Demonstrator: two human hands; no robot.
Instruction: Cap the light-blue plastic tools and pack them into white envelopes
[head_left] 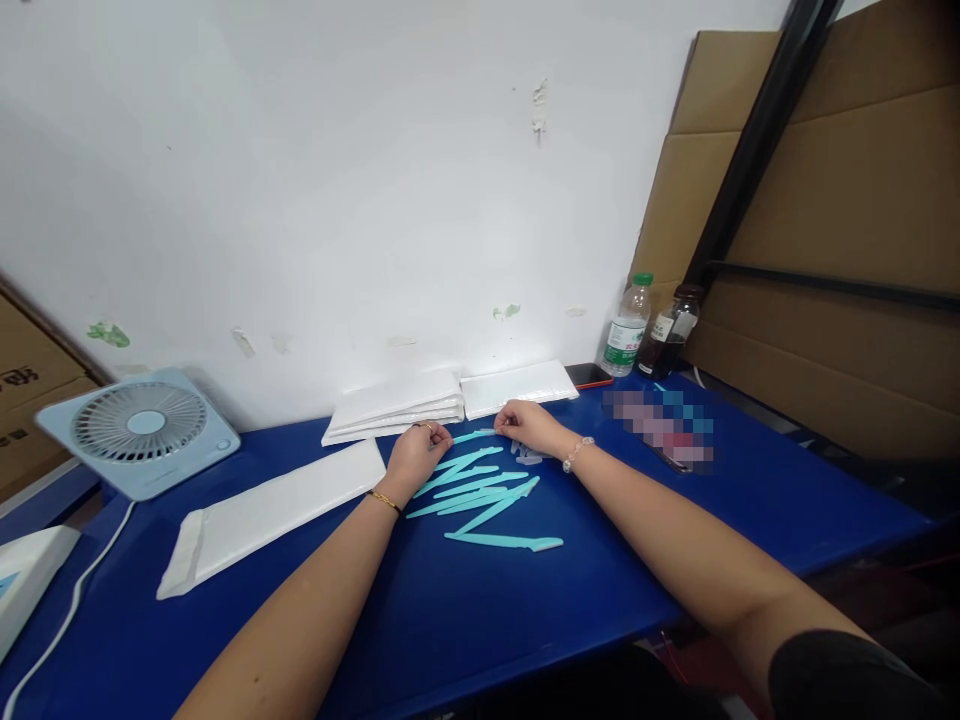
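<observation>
My left hand [414, 462], wearing a gold bracelet, pinches the near-left end of a turquoise eyebrow razor [472, 436]. The fingertips of my right hand [534, 428], with a beaded bracelet at the wrist, close on the razor's pale tip. Between and below my hands, several more turquoise razors [480, 497] lie loosely overlapped on the blue table [420, 620]. One of them, a razor [502, 541] nearest me, lies almost crosswise. Small clear plastic pieces [528, 457], perhaps caps, rest under my right hand and are partly hidden by it.
White padded mailers [397, 408] are stacked against the wall, with another mailer [517, 388] beside them and one mailer [277, 520] at left. A blue fan [142, 430] stands far left. Back right are a phone [589, 376], water bottle [628, 330], dark bottle [670, 335] and a pixelated item [664, 430].
</observation>
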